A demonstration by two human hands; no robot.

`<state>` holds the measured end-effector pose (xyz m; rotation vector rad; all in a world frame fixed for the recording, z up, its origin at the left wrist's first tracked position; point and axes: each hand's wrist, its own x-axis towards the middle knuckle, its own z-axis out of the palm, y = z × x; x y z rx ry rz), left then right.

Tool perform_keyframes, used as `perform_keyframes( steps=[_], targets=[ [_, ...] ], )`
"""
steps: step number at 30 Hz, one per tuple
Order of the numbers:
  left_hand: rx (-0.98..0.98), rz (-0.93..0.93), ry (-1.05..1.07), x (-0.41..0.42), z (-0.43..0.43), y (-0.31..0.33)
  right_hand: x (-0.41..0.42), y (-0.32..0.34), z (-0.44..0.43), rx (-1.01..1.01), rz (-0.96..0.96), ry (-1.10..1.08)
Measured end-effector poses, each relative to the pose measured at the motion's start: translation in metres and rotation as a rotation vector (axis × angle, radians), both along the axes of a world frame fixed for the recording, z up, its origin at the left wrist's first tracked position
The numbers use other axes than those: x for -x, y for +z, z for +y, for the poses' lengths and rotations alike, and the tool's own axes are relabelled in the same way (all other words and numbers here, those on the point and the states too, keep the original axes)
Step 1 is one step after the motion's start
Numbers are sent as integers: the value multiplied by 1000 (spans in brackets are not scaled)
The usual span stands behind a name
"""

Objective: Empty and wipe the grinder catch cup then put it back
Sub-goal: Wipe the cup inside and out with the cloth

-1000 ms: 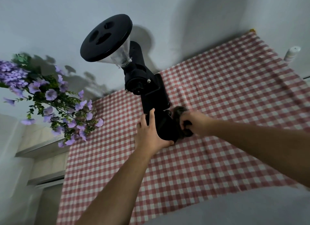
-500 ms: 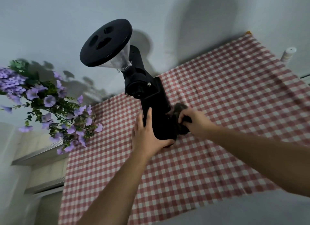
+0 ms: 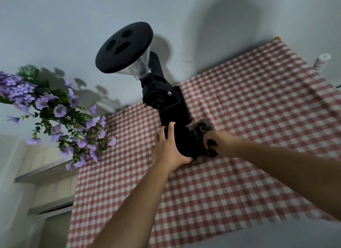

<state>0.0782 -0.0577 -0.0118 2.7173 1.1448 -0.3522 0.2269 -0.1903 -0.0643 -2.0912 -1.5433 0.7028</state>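
Observation:
A black grinder (image 3: 166,100) with a clear hopper and a black lid (image 3: 124,47) stands on the red-and-white checked cloth (image 3: 239,118). My left hand (image 3: 167,151) wraps around the left side of the grinder's rounded base. My right hand (image 3: 218,142) is closed on a dark round catch cup (image 3: 202,127), which sits low against the right side of the base. The cup is blurred and partly hidden by my fingers. I cannot tell whether it is seated in the grinder.
A spray of purple flowers (image 3: 55,109) hangs close to the left of the grinder. A small white bottle (image 3: 322,61) stands at the far right, beyond the cloth. The pale wall (image 3: 221,26) rises right behind the grinder.
My right hand and the cup have shifted slightly at the base, and the cup is now motion-blurred. My left hand keeps its hold on the base. The view has drifted a little.

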Motion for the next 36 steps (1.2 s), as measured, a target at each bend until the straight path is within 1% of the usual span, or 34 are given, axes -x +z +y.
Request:
perform_keyframes(
  steps=[1,5,6,7,9,11,12,13,15,16,17,19,21,22,23,25,26,27,29,31,32,33,34,35,36],
  targets=[
    [5,-6,-35,0,1,1,-8,5,2,-11,39,-49],
    [18,23,-259,-2,6,8,-17,12,9,-230,245,-480],
    [26,35,-308,-3,8,10,-11,8,7,-245,277,-497],
    [38,44,-342,-4,10,11,-3,3,2,-220,297,-437],
    [54,59,-363,-3,11,11,8,-4,-9,-64,313,-284],
    [56,51,-340,-3,10,8,5,-3,-16,63,213,-166],
    [57,39,-322,-3,8,7,1,0,-17,62,211,-157],
    [60,27,-305,-4,7,7,-3,5,-14,19,251,-205],
    [72,14,-283,-7,5,7,-3,16,-4,-167,384,-414],
    [73,9,-279,-8,5,8,0,20,0,-240,416,-481],
    [70,3,-281,-9,5,8,4,20,2,-271,407,-482],
    [71,1,-293,-8,6,8,14,9,-2,-216,286,-341],
    [82,3,-297,-6,6,8,13,0,-11,-12,112,-158],
    [87,8,-292,-6,6,9,7,2,-12,36,94,-143],
    [94,13,-281,-6,5,9,2,8,-11,23,125,-172],
    [112,22,-242,-8,5,10,-5,30,-4,-159,293,-322],
    [117,31,-221,-8,5,10,-4,39,-1,-260,341,-368],
    [120,34,-204,-8,4,11,1,49,0,-318,339,-346],
    [125,15,-192,-8,4,11,21,52,-8,-336,180,-225],
    [124,1,-201,-7,5,11,39,37,-24,-357,21,-107],
    [125,-2,-206,-7,5,10,44,28,-31,-375,-7,-91],
    [127,-4,-212,-7,5,11,47,22,-34,-394,35,-124],
    [128,-7,-221,-7,6,11,46,21,-33,-406,127,-202],
    [127,-9,-227,-7,5,11,43,23,-27,-396,252,-306],
    [125,-10,-231,-7,6,11,37,24,-20,-345,368,-386]
  ],
)
